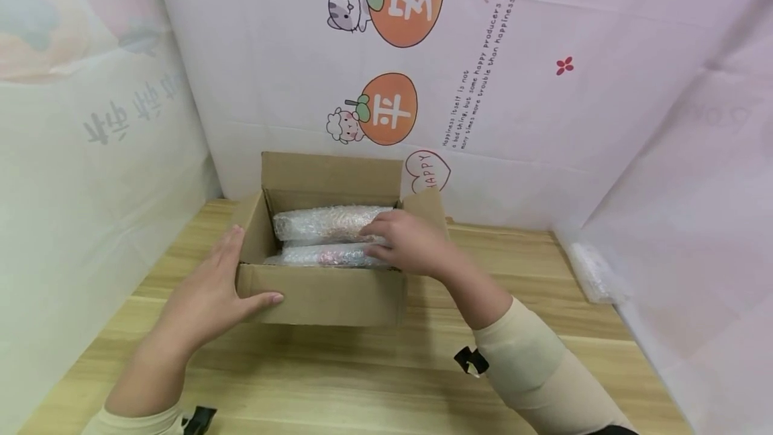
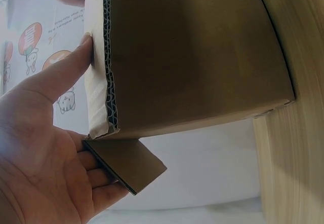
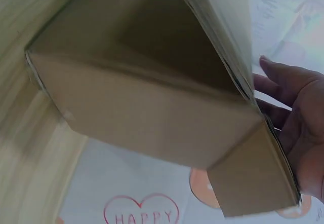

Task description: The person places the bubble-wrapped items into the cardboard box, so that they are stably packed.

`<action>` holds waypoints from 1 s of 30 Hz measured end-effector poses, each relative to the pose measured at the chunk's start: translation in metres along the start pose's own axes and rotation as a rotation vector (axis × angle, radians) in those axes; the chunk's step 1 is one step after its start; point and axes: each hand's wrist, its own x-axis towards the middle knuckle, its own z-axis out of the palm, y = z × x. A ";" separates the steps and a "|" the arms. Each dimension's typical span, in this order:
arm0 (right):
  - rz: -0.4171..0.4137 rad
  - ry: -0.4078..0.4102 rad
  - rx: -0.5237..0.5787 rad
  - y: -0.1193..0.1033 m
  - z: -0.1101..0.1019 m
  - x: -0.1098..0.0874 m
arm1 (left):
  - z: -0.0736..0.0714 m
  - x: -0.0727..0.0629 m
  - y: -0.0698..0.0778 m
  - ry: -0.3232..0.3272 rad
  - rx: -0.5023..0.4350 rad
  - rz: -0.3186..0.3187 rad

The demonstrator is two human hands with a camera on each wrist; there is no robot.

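Observation:
An open cardboard box (image 1: pixel 323 297) stands on the wooden table with its flaps spread. Two bubble-wrapped packages lie inside it, one at the back (image 1: pixel 317 223) and one at the front (image 1: pixel 302 256); what they hold is unclear through the wrap. My left hand (image 1: pixel 208 294) rests against the box's left front corner, its fingers along the left flap and its thumb laid on the front flap. Over the right end of the opening, my right hand (image 1: pixel 417 242) reaches in with loosely bent fingers at the packages. In the right wrist view, the box hides part of those fingers (image 3: pixel 273 89).
A piece of bubble wrap (image 1: pixel 593 272) lies at the right, against the side sheet. White printed sheets (image 1: pixel 513 173) stand at the back and both sides of the table (image 1: pixel 362 381). Black clips (image 1: pixel 471 361) sit by both sleeves.

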 end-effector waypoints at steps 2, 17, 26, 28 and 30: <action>0.037 0.043 0.016 0.004 -0.009 -0.004 | 0.000 0.000 0.000 0.001 0.000 -0.001; 0.435 0.398 0.046 0.092 -0.051 -0.060 | -0.001 -0.001 0.001 -0.003 0.002 0.000; 0.598 0.374 0.053 0.142 -0.047 -0.103 | -0.001 0.000 0.002 -0.004 0.000 0.001; 0.632 0.347 0.051 0.153 -0.043 -0.114 | -0.001 -0.001 0.002 -0.001 0.002 0.002; 0.667 0.321 0.041 0.164 -0.037 -0.125 | -0.001 -0.001 0.002 0.002 0.003 0.003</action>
